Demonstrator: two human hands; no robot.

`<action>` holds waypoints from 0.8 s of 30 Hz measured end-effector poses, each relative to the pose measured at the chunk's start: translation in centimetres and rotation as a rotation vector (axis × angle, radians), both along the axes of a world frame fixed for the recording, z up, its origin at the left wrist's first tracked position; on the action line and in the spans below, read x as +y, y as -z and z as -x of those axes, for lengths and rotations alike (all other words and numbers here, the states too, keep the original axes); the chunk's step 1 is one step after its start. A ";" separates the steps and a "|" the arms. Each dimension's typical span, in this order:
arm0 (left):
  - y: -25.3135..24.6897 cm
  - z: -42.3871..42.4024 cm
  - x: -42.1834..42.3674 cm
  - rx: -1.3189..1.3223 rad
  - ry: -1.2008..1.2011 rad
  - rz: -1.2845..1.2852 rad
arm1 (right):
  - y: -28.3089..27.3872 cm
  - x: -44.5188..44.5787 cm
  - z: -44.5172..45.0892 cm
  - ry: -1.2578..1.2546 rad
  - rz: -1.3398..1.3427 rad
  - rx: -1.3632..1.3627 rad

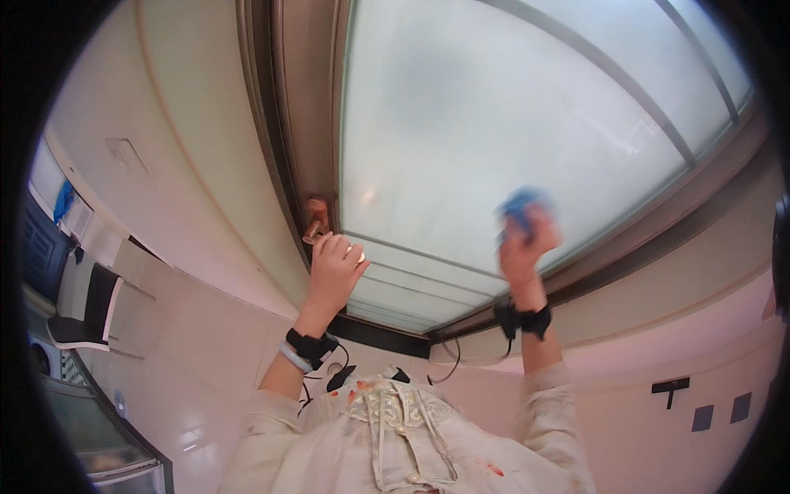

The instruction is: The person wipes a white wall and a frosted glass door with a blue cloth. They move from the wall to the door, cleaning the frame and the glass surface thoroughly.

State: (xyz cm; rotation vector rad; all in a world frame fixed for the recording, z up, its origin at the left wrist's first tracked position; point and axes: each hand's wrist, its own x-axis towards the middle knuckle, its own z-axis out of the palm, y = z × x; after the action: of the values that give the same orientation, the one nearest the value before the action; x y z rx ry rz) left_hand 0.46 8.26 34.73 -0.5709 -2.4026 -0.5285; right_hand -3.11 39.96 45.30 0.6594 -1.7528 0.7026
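A frosted glass door [457, 142] with dark crossbars and a brown frame stands before me. My right hand [528, 241], blurred, holds a blue cloth [524, 200] against or close to the lower right of the large pane. At the door's left edge, just below the copper-coloured door handle [315, 219], is my left hand [336, 262], its fingers curled around the handle's end or a small pale round thing [356, 254]; which of these it grips I cannot tell. Both wrists wear black straps.
A black and white chair [92, 309] stands on the tiled floor at the left, near a glass-topped counter [92, 414] and a dark blue door [43, 247]. A cable [455, 364] hangs below the door's lower edge. Dark plates [702, 418] are on the right wall.
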 end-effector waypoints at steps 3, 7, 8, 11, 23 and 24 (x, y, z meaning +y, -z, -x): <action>0.7 0.2 -0.1 -0.010 -0.004 -0.003 | -6.4 -4.1 0.9 0.502 0.176 0.439; 0.6 0.5 -0.3 0.036 0.040 -0.013 | 1.7 -7.1 2.8 0.283 -0.088 0.111; 0.7 0.4 -0.4 0.043 0.063 -0.026 | 6.1 -7.8 1.7 0.258 -0.256 -0.212; 1.2 0.5 -1.2 0.074 0.083 0.019 | 14.1 -7.5 0.2 0.257 -1.024 0.109; 2.5 -0.5 -4.5 0.108 0.025 -0.044 | -3.7 -19.3 4.3 0.386 -0.339 0.276; 2.2 -0.5 -4.4 0.118 0.059 -0.036 | -0.5 -18.7 5.2 0.240 -0.418 0.256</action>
State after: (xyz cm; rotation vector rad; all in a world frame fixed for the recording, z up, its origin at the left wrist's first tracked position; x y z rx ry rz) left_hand 1.00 3.88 32.52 -0.6412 -2.2668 -0.5471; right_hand -8.36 21.24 45.76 0.7651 -1.7115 0.0773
